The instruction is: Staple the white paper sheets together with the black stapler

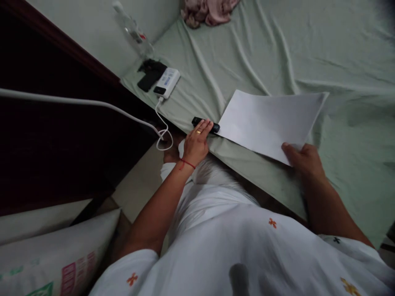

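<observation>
A white sheet of paper (271,123) lies on the pale green bedsheet (308,53), lifted a little at its near edge. My right hand (304,158) pinches its near right corner, thumb on top. At the bed's edge my left hand (197,144), with a gold ring and a red wrist thread, has its fingers closed on a small black device (197,121) that lies just left of the paper.
A white power bank (167,82) with a white cable (162,123) sits near the bed's corner beside a black phone (148,80) and a clear bottle (132,28). Pink cloth (206,11) is bunched farther back. Dark wooden furniture (61,135) stands left; a printed sack (55,263) lies below.
</observation>
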The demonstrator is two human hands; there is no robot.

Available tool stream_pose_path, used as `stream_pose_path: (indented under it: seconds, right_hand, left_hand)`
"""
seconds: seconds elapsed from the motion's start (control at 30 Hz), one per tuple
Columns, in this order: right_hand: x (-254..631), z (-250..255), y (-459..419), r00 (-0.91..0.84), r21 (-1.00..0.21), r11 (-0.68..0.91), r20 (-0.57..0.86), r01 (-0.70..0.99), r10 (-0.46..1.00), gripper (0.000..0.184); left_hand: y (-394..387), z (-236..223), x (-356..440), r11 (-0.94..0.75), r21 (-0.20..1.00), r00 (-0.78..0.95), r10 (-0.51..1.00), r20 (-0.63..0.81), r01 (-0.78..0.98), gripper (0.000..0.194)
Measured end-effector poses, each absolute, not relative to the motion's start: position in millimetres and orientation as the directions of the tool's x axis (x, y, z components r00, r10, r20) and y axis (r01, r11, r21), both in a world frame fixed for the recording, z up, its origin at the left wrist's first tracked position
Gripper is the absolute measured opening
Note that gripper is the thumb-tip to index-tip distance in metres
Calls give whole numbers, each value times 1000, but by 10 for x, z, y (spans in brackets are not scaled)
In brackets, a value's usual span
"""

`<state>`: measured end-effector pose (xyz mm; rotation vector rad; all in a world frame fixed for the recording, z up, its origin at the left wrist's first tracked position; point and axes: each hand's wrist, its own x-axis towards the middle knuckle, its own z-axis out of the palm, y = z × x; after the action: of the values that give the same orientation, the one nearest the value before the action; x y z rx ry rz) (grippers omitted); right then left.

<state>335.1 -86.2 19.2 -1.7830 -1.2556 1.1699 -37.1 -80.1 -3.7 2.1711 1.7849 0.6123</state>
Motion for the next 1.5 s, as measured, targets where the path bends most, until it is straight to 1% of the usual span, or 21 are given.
stream_pose_path:
  seconds: [0.07, 0.17, 0.23, 0.3, 0.33, 0.37, 0.4, 0.43, 0.47, 0.5, 0.53, 0.57, 0.6, 0.67, 0.73, 0.8, 0.97, 1.1, 1.2, 1.37, 1.5]
  right_hand:
    - [3379, 108, -846, 184, -896, -278, -226, 346, 957, 34]
    - [3450, 38, -792, 298, -954, -214, -146, 211, 943, 32]
    - [3494, 61, -758, 357, -976, -195, -147, 101, 922, 29]
    - [3521, 115, -744, 363, -980, -201, -186, 3, 913, 29]
    - [3527, 141, -748, 346, -977, -212, -210, -32, 914, 30]
    - [3529, 159, -757, 326, -972, -229, -235, -56, 916, 32]
    - [3528, 166, -772, 290, -965, -254, -262, -66, 920, 34]
    - [3525, 164, -791, 241, -958, -282, -287, -55, 927, 35]
    - [3521, 153, -811, 177, -951, -309, -307, -18, 935, 36]
    - [3519, 137, -830, 104, -943, -330, -324, 41, 940, 38]
    - [3516, 119, -846, 33, -934, -340, -339, 112, 940, 41]
    - [3513, 104, -859, -29, -922, -342, -353, 184, 935, 44]
    - [3508, 96, -866, -76, -909, -338, -365, 243, 928, 45]
    - [3491, 101, -870, -110, -898, -326, -370, 294, 922, 45]
    - [3465, 130, -863, -92, -907, -307, -345, 287, 934, 41]
    - [3439, 156, -852, -56, -923, -290, -313, 255, 948, 36]
    - [3442, 92, -821, -19, -937, -284, -294, 203, 956, 32]
    - [3479, -4, -793, 75, -949, -278, -270, 146, 960, 32]
    - [3487, -34, -781, 115, -951, -269, -253, 155, 961, 33]
    - [3475, -23, -786, 112, -957, -251, -236, 145, 965, 33]
    - [3459, 39, -791, 136, -952, -273, -254, 142, 958, 27]
  left_hand:
    - [-779, -95, -412, -222, 486, 152, 972, 180, 845, 77]
    - [-787, -155, -439, -230, 540, 134, 968, 212, 810, 71]
    - [-856, -149, -414, -231, 591, 90, 962, 258, 772, 66]
    - [-993, -118, -353, -205, 661, -12, 951, 308, 721, 66]
    - [-1087, -102, -314, -174, 712, -82, 947, 310, 680, 67]
    - [-1193, -90, -271, -128, 779, -155, 948, 279, 614, 67]
    - [-1307, -84, -228, -70, 864, -230, 950, 210, 498, 66]
    - [-1423, -84, -186, 3, 945, -284, 954, 95, 327, 64]
    - [-1534, -89, -147, 86, 988, -313, 949, -41, 131, 65]
    - [-1635, -98, -110, 171, 984, -304, 936, -178, -49, 68]
    - [-1719, -111, -75, 242, 952, -277, 916, -288, -189, 70]
    - [-1785, -124, -42, 292, 915, -247, 899, -362, -279, 71]
    - [-1831, -139, -12, 321, 890, -222, 889, -401, -323, 71]
    - [-1867, -175, 40, 322, 895, -210, 895, -394, -309, 64]
    - [-1855, -219, 76, 299, 922, -221, 909, -354, -246, 57]
    - [-1835, -270, 94, 300, 930, -236, 908, -347, -212, 55]
    - [-1855, -345, 90, 340, 918, -304, 869, -390, -206, 58]
    - [-1870, -292, 69, 347, 905, -268, 873, -407, -244, 53]
    - [-1861, -246, 68, 371, 907, -261, 872, -415, -202, 50]
    - [-1875, -253, 81, 344, 922, -305, 871, -384, -179, 59]
    - [-1897, -252, 82, 343, 911, -228, 891, -393, -229, 57]
